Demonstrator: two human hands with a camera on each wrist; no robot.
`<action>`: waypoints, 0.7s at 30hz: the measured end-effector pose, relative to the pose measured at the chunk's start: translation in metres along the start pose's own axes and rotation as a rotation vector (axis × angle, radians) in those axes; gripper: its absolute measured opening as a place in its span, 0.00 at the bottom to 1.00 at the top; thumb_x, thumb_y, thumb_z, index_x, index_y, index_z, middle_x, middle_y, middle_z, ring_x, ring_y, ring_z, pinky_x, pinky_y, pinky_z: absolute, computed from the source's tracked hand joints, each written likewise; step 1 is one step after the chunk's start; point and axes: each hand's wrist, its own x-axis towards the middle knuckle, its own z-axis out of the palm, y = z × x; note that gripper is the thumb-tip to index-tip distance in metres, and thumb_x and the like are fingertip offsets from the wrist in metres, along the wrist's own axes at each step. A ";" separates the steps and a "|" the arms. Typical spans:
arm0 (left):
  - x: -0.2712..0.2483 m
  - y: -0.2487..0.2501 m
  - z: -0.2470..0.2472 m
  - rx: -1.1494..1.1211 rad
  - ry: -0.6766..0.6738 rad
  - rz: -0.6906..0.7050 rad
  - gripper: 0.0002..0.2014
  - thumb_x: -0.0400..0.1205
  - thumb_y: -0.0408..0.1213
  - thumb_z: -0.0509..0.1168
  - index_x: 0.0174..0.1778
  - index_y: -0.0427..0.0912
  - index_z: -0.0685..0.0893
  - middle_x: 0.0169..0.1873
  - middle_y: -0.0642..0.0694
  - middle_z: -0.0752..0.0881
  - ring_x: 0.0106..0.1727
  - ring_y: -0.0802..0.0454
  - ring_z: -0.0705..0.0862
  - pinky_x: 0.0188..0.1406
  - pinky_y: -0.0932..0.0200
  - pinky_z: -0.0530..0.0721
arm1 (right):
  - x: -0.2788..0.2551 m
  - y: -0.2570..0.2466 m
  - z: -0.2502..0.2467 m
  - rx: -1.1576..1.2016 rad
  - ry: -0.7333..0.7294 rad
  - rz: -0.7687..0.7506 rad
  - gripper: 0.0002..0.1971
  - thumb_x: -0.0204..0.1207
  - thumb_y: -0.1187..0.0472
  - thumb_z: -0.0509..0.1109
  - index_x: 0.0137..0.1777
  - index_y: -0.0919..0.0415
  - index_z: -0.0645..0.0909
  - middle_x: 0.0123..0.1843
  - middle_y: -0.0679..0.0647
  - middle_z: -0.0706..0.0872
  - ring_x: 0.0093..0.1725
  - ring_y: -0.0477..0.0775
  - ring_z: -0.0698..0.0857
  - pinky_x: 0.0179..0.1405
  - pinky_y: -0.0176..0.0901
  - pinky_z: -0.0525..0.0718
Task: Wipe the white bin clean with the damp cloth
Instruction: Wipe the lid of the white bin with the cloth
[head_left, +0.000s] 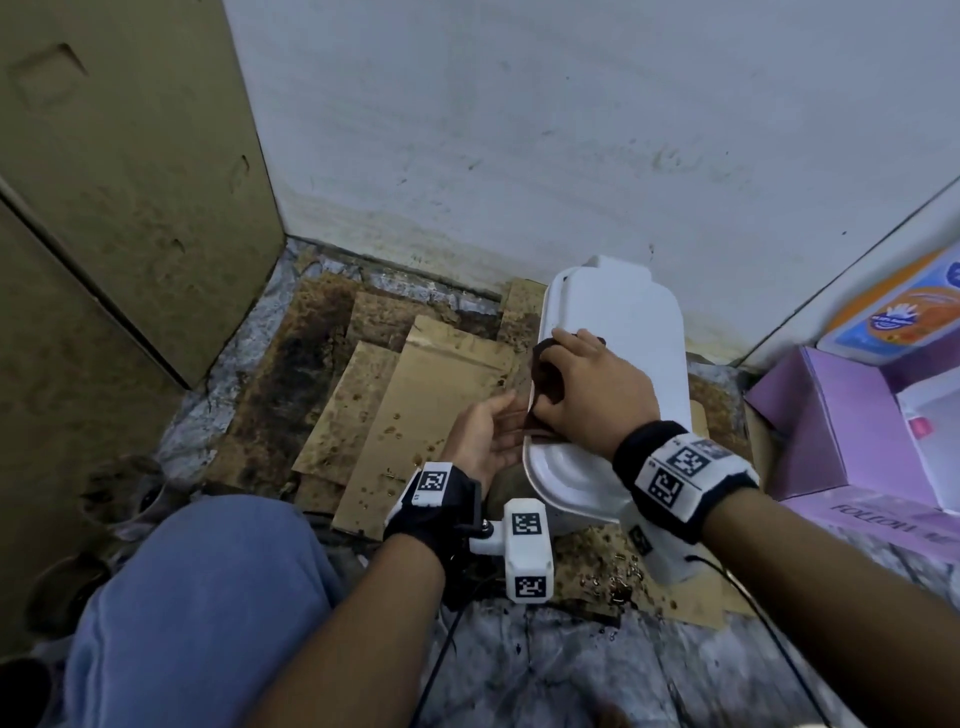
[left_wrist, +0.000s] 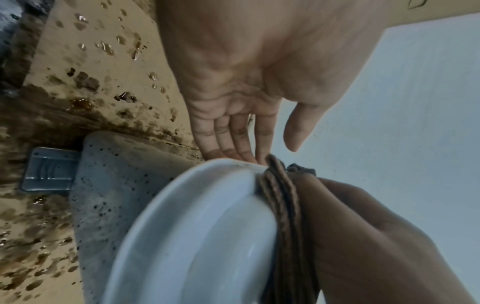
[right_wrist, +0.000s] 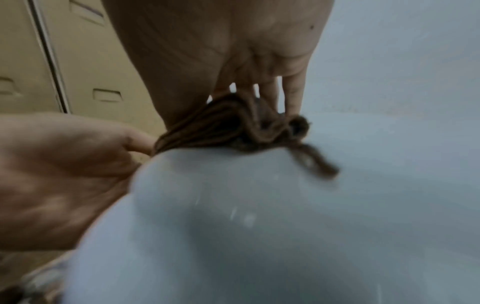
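Brown cloth (head_left: 549, 379) on white bin (head_left: 634, 332) under right grip (head_left: 587, 395); left grip (head_left: 488, 436) slack, fingers straight alongside.

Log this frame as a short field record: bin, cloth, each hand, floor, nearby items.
bin: white bin lying on its side, by the wall
cloth: brown cloth draped over the bin's left edge
right hand: right hand presses the cloth onto the bin
left hand: left hand with straight fingers against the bin's left side, under the cloth
floor: stained cardboard sheets, wet brown spots
nearby: purple box to the right
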 end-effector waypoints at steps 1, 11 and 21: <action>0.001 0.000 -0.001 -0.004 -0.001 0.000 0.11 0.85 0.39 0.62 0.48 0.38 0.87 0.37 0.45 0.89 0.36 0.51 0.86 0.33 0.59 0.84 | 0.003 0.003 -0.002 -0.018 -0.015 -0.024 0.20 0.72 0.48 0.67 0.61 0.55 0.80 0.70 0.49 0.76 0.68 0.52 0.73 0.47 0.45 0.76; 0.001 -0.003 0.001 0.004 -0.070 -0.017 0.13 0.87 0.37 0.60 0.59 0.36 0.86 0.42 0.43 0.88 0.41 0.50 0.86 0.36 0.59 0.88 | -0.020 0.022 -0.003 -0.065 -0.019 -0.157 0.23 0.78 0.45 0.50 0.63 0.54 0.79 0.74 0.51 0.73 0.70 0.54 0.73 0.59 0.50 0.78; 0.007 -0.014 0.002 0.076 -0.111 0.011 0.07 0.85 0.30 0.62 0.57 0.40 0.81 0.44 0.45 0.87 0.42 0.51 0.84 0.44 0.58 0.82 | 0.040 0.039 -0.012 -0.276 0.003 -0.115 0.23 0.72 0.43 0.54 0.59 0.47 0.84 0.73 0.56 0.74 0.74 0.64 0.68 0.66 0.65 0.69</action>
